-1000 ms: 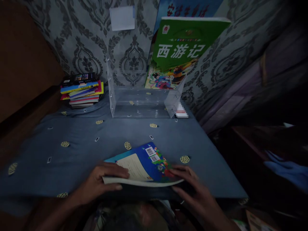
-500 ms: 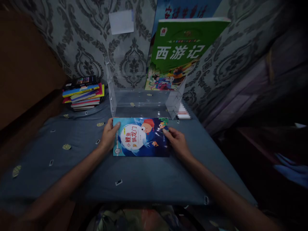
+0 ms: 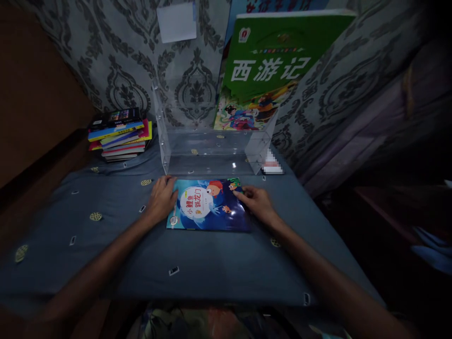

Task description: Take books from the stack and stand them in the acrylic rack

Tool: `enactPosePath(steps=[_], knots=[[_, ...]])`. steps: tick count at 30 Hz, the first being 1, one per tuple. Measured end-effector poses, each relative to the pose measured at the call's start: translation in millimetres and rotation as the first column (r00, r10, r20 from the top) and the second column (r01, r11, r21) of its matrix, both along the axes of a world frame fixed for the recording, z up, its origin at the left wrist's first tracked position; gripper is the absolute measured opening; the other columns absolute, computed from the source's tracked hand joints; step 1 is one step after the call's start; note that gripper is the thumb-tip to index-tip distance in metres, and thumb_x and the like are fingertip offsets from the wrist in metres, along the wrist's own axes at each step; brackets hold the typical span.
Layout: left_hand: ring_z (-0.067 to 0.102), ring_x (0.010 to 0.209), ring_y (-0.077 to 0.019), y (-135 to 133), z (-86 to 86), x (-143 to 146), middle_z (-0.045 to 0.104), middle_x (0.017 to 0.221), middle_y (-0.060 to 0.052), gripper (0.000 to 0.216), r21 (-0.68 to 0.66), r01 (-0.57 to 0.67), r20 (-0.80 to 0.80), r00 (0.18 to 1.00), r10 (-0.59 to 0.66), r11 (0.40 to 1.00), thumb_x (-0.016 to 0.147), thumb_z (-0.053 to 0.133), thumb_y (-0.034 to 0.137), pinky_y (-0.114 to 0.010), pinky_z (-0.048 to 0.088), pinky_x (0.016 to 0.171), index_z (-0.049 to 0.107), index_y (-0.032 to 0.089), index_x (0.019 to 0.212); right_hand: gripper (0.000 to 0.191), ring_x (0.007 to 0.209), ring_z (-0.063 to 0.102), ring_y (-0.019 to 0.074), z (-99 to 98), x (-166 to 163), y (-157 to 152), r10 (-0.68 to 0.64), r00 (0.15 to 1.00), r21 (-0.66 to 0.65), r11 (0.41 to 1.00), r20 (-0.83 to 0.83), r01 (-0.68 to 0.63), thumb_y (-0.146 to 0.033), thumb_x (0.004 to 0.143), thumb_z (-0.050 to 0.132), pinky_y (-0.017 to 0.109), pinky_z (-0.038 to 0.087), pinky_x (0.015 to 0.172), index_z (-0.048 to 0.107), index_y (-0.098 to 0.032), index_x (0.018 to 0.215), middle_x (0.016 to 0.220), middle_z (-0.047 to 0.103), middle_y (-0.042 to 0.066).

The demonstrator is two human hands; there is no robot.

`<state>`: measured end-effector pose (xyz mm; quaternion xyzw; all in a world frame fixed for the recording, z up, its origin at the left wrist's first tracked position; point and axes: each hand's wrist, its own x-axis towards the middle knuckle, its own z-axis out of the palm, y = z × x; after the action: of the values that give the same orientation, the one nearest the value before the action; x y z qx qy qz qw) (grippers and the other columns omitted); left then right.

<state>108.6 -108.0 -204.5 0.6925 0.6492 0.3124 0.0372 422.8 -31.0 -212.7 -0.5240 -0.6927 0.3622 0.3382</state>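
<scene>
A blue picture book (image 3: pixel 212 212) with a red-capped cartoon fish on its cover is low over the cloth-covered table, cover up. My left hand (image 3: pixel 162 197) is closed at its left edge, with the thumb against the cover's side and the fingers near the upper corner. At the right edge, my right hand (image 3: pixel 256 202) grips the book, thumb on the cover and the other fingers partly hidden. Just beyond the book stands a clear plastic book rack (image 3: pixel 164 136). A large green book (image 3: pixel 268 70) leans upright in its right part.
A stack of books (image 3: pixel 120 136) sits at the back left of the table (image 3: pixel 116 249). Behind the green book is a blue book (image 3: pixel 278 5). A blurred-out white item (image 3: pixel 271 165) lies right of the rack. Patterned wallpaper (image 3: pixel 127 89) covers the wall behind.
The picture book has come down and lies flatter, tipped less toward me. My left hand has shifted round its edge, its thumb no longer on the cover's face. The view has moved slightly.
</scene>
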Motion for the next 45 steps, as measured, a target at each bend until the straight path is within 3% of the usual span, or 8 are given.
enactPosePath(steps=[5, 9, 12, 15, 18, 20, 33, 45], knots=[[0.056, 0.128, -0.0276, -18, 1.6, 18, 0.062, 0.133, -0.014, 0.033, -0.091, 0.184, -0.259, 0.945, -0.202, 0.979, 0.101, 0.042, 0.024, -0.047, 0.044, 0.109, 0.062, 0.017, 0.126, 0.034, 0.059, 0.063, 0.0201, 5.4, 8, -7, -0.062, 0.964, 0.201, 0.980, 0.260, 0.009, -0.046, 0.087, 0.060, 0.031, 0.046, 0.057, 0.073, -0.018, 0.102, 0.067, 0.069, 0.003], [0.049, 0.139, -0.0306, -17, 0.6, 18, 0.053, 0.148, -0.019, 0.041, -0.159, 0.126, -0.264, 0.950, -0.165, 0.979, 0.102, 0.044, 0.031, -0.050, 0.040, 0.114, 0.055, 0.012, 0.136, 0.030, 0.077, 0.069, 0.0236, 13.0, -9, -25, 0.033, 0.955, 0.393, 0.907, 0.293, -0.152, -0.036, 0.097, 0.048, 0.038, 0.055, 0.071, 0.073, -0.019, 0.102, 0.089, 0.074, 0.009], [0.042, 0.145, -0.0319, -13, -1.5, 11, 0.046, 0.155, -0.020, 0.051, -0.182, 0.111, -0.238, 0.959, -0.153, 0.977, 0.102, 0.043, 0.037, -0.053, 0.036, 0.116, 0.047, 0.009, 0.144, 0.029, 0.090, 0.069, 0.0236, 20.9, -41, -42, 0.306, 0.907, 0.468, 0.781, 0.291, -0.414, -0.029, 0.101, 0.044, 0.040, 0.058, 0.083, 0.072, -0.021, 0.106, 0.097, 0.073, 0.010], [0.043, 0.145, -0.0282, -7, -3.8, -3, 0.048, 0.154, -0.016, 0.049, -0.172, 0.154, -0.169, 0.968, -0.183, 0.973, 0.102, 0.039, 0.034, -0.051, 0.036, 0.117, 0.046, 0.014, 0.147, 0.031, 0.109, 0.067, 0.0226, 25.6, -79, -59, 0.602, 0.703, 0.432, 0.556, 0.380, -0.710, -0.026, 0.104, 0.042, 0.042, 0.056, 0.098, 0.070, -0.021, 0.118, 0.112, 0.074, 0.010], [0.052, 0.138, -0.0257, 2, -3.9, -19, 0.057, 0.147, -0.013, 0.048, -0.173, 0.221, -0.035, 0.973, -0.230, 0.960, 0.099, 0.038, 0.026, -0.047, 0.040, 0.114, 0.048, 0.017, 0.145, 0.034, 0.127, 0.060, 0.0212, 23.4, -111, -69, 0.722, 0.519, 0.367, 0.379, 0.457, -0.850, -0.024, 0.105, 0.042, 0.042, 0.048, 0.111, 0.065, -0.017, 0.128, 0.132, 0.068, 0.012], [0.058, 0.132, -0.0254, 7, -3.0, -27, 0.063, 0.140, -0.012, 0.049, -0.164, 0.256, 0.079, 0.966, -0.246, 0.953, 0.097, 0.039, 0.025, -0.046, 0.043, 0.111, 0.047, 0.017, 0.145, 0.036, 0.136, 0.054, 0.0210, 19.4, -126, -71, 0.737, 0.472, 0.331, 0.345, 0.484, -0.878, -0.025, 0.105, 0.042, 0.041, 0.044, 0.115, 0.062, -0.014, 0.134, 0.140, 0.064, 0.014], [0.067, 0.119, -0.0239, 11, -2.2, -27, 0.069, 0.131, -0.012, 0.048, -0.105, 0.261, 0.292, 0.930, -0.221, 0.960, 0.097, 0.036, 0.025, -0.041, 0.051, 0.104, 0.049, 0.018, 0.143, 0.040, 0.142, 0.047, 0.0246, 11.2, -147, -18, 0.702, 0.545, 0.277, 0.470, 0.459, -0.838, -0.029, 0.102, 0.052, 0.046, 0.043, 0.117, 0.056, -0.016, 0.139, 0.149, 0.054, 0.016], [0.061, 0.126, -0.0298, -2, 1.7, -6, 0.062, 0.140, -0.014, 0.042, -0.200, 0.102, -0.070, 0.991, -0.117, 0.975, 0.100, 0.042, 0.027, -0.052, 0.044, 0.107, 0.047, 0.017, 0.140, 0.054, 0.150, 0.035, 0.0288, -1.1, -92, 6, 0.469, 0.719, 0.273, 0.705, 0.513, -0.654, -0.041, 0.104, 0.043, 0.052, 0.035, 0.122, 0.047, -0.012, 0.150, 0.158, 0.043, 0.019]])
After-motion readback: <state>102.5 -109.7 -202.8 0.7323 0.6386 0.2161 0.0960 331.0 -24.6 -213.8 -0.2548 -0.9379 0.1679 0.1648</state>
